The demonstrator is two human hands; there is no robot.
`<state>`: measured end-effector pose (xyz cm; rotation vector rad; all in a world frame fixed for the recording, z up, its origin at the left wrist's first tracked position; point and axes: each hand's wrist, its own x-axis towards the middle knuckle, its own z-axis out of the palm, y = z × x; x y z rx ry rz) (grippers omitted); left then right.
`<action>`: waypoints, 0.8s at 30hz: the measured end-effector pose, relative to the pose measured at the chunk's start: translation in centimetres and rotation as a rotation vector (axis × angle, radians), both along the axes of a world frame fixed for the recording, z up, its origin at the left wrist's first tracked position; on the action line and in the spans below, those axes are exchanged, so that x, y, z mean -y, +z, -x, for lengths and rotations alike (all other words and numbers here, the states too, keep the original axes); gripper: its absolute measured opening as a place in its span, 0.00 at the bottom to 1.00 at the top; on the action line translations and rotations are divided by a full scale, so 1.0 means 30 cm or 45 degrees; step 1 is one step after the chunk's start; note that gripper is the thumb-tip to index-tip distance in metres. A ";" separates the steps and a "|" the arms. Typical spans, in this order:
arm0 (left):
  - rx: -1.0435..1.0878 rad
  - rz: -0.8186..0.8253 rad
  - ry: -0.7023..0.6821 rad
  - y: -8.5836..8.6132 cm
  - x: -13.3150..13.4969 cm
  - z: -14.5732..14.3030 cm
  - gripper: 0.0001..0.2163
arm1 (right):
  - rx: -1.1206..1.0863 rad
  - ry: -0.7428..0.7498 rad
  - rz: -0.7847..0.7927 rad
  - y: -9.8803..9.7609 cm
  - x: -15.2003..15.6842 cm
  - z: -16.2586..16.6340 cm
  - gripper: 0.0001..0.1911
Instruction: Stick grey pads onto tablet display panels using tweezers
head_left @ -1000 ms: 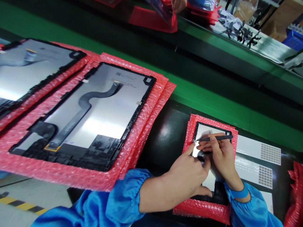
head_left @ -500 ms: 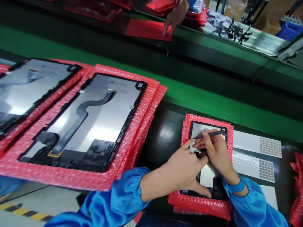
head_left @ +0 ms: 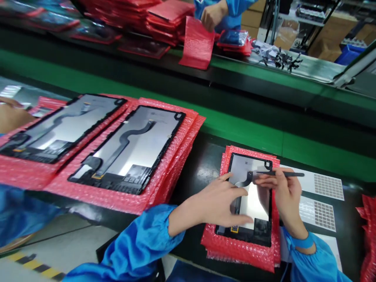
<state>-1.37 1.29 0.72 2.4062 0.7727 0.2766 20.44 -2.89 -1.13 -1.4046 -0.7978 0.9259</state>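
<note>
A tablet screen panel (head_left: 255, 203), back side up in a black frame, lies on red bubble-wrap pouches (head_left: 241, 252) before me. My left hand (head_left: 220, 199) rests over the panel's left side with its fingers spread, nothing held. Pinched in my right hand (head_left: 286, 194) is a pair of dark tweezers (head_left: 295, 174), tips pointing left above the upper panel. Near the tips a black flex cable (head_left: 249, 179) shows; my left hand covers part of its length.
Larger panels (head_left: 141, 145) lie on stacked red bubble wrap to the left. White sticker sheets (head_left: 327, 186) sit at the right. Across the green bench, a co-worker's hand (head_left: 214, 16) grips a red pouch (head_left: 197, 45). Another person's hand (head_left: 13, 115) is at far left.
My right hand with the tweezers has moved right, and my left fingers have spread apart, uncovering more of the panel. The co-worker's red pouch is now lifted upright. The camera view has shifted.
</note>
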 end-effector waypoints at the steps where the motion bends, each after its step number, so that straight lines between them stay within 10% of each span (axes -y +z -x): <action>1: 0.008 0.044 0.162 0.002 0.007 0.017 0.23 | 0.019 -0.044 -0.027 0.002 0.024 -0.031 0.19; 5: -0.159 0.255 0.761 -0.023 0.048 0.084 0.14 | 0.056 -0.141 -0.026 -0.038 0.113 -0.140 0.20; 17: 0.315 0.286 0.760 -0.022 0.092 -0.027 0.05 | -0.140 -0.126 0.010 -0.178 0.175 -0.163 0.30; 24: 0.589 0.339 0.791 0.063 0.003 0.032 0.23 | -0.273 -0.359 -0.166 -0.317 0.139 -0.308 0.21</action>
